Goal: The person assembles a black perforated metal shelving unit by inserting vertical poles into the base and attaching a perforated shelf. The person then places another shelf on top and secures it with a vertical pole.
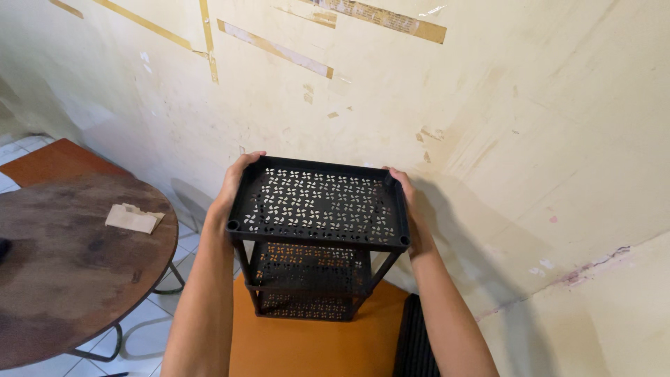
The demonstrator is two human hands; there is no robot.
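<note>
Forearms rise from the bottom edge: your left hand [236, 187] and right hand [407, 199] have fingers clamped on the top tray of the black tiered rack [317, 209], mid-frame over an orange surface [307, 345]. You're probably positioning it; the wall [488, 105] stands close behind, the round counter [70, 265] lower left.

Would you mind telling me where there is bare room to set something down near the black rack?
The round wooden table is bare apart from a folded paper. The orange surface is free in front of the black rack. The left hand and right hand crowd its top shelf.
</note>
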